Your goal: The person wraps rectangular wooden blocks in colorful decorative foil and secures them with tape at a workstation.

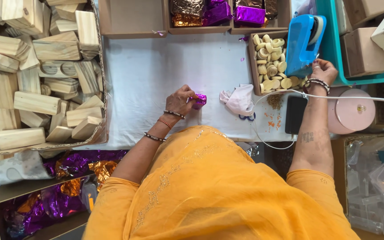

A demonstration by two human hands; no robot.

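The purple foil-wrapped piece (199,100) is pinched at the fingertips of the left hand (181,100) on the white cloth (156,75); well apart, the right hand (323,71) is curled on the blue tape dispenser (304,44).

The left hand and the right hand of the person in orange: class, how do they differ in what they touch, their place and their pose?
The left hand is near the body, over the white cloth, its fingers closed on a small purple foil-wrapped piece. The right hand is stretched further out, at the blue tape dispenser beside the box of pale round discs; its grip is unclear. Both wrists wear bangles.
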